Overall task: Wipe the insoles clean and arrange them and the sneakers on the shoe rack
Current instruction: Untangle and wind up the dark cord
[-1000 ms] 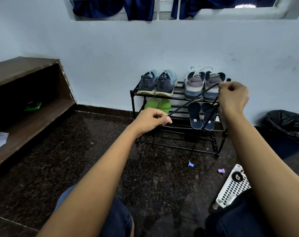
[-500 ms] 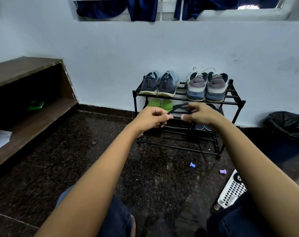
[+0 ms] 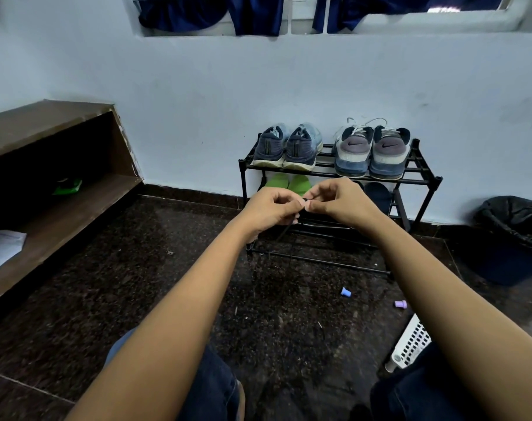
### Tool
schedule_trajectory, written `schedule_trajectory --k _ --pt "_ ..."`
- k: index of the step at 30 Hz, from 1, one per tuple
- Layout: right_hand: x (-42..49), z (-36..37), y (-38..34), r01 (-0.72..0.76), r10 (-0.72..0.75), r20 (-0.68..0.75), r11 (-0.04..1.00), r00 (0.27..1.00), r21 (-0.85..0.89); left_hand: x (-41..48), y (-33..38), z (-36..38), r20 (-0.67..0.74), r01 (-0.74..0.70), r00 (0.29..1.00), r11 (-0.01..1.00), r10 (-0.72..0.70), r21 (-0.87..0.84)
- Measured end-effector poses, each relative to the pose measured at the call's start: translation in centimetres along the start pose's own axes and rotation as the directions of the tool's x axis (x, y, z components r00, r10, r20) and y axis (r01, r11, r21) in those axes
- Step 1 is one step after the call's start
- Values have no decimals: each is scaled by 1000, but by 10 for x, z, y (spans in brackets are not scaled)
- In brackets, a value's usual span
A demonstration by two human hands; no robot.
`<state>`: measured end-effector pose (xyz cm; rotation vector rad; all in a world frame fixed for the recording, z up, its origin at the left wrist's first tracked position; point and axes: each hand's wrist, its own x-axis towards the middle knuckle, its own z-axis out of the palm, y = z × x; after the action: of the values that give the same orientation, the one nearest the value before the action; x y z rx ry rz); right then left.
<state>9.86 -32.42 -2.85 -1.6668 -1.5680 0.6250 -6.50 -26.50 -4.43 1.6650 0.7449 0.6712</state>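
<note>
Denim, dark blue: jeans (image 3: 211, 387) on both knees at the bottom edge, person low on the dark speckled stone floor (image 3: 122, 284), facing a black metal-tube shoe rack (image 3: 423, 177). White perforated plastic basket (image 3: 410, 344) on the floor, nearer than the rack and off its right end, beside the right knee. Small blue plastic cap (image 3: 345, 292) and small purple plastic cap (image 3: 400, 304) lie on the floor just in front of the rack's right half, apart from each other.

Both bare forearms reach forward. Left hand (image 3: 271, 209) and right hand (image 3: 339, 202) meet in front of the rack's middle tier, fingertips touching. Left grip: thumb and curled fingers pinching a thin black shoelace (image 3: 282, 234). Right grip: thumb and forefinger pinching the same lace right beside the left fingertips. One strand hangs below the left hand in front of the rack's lower bars; its end can't be made out.

Rack top tier: navy and light-blue sneakers (image 3: 289, 147) on the left half, grey-white sneakers (image 3: 371, 153) with swoosh heels on the right half, heels toward the camera. Middle tier: bright green insoles (image 3: 289, 183) under the blue pair, partly hidden by the left hand; dark navy insoles (image 3: 378, 196) on the right, mostly behind the right hand.

Rack backs onto a pale blue wall (image 3: 319, 86). Black plastic bin bag (image 3: 514, 220) right of the rack, well apart. Brown wooden shelf unit (image 3: 61, 129) left of the rack, well apart, with a green item (image 3: 67, 186) and white paper (image 3: 0, 247) on its lower board. Dark blue cloth (image 3: 252, 13) hangs at the window above the rack.
</note>
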Motion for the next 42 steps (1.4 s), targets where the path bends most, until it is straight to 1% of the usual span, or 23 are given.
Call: schedule_trajectory --k 3,6,9,13,16,21,24,26,29,31,33,37,42 --pt "-1 1 0 32 -37 -53 995 998 -95 1 -1 0 5 2 1000 1000 -2 -13" --pt "-1 1 -1 98 -121 -141 983 983 -158 1 -3 -1 27 -2 1000 1000 1 27" --pt "0 -2 -2 131 -166 -248 980 954 -151 -1 -1 0 48 -2 999 997 -1 72" --pt "0 -5 -1 116 -157 -338 984 928 -136 -1 5 1 53 -28 998 997 25 68" --pt "2 -8 1 107 -148 -400 987 904 -124 1 3 1 57 -47 998 994 41 100" --pt "3 -21 6 44 -88 -513 994 854 -97 0 3 0 56 -28 998 988 20 149" --pt "2 -32 13 -20 -19 -577 998 816 -61 -2 3 -1 71 -20 997 986 9 164" --pt "3 -41 17 -73 27 -625 996 780 -48 -2 2 -1 86 -2 996 991 -10 136" --pt "4 -54 22 -170 109 -701 985 705 -17 -1 1 -2 112 6 993 993 -20 122" --pt "3 -60 27 -220 183 -723 975 666 44 0 0 -2 116 16 993 993 -30 115" --pt "4 -63 32 -263 251 -724 960 642 100 0 1 -2 124 23 992 994 -36 107" --pt "6 -62 38 -302 327 -709 939 624 166 0 1 0 123 41 991 994 -53 97" --pt "8 -64 38 -291 353 -695 933 626 212 1 0 0 89 60 993 987 -74 147"
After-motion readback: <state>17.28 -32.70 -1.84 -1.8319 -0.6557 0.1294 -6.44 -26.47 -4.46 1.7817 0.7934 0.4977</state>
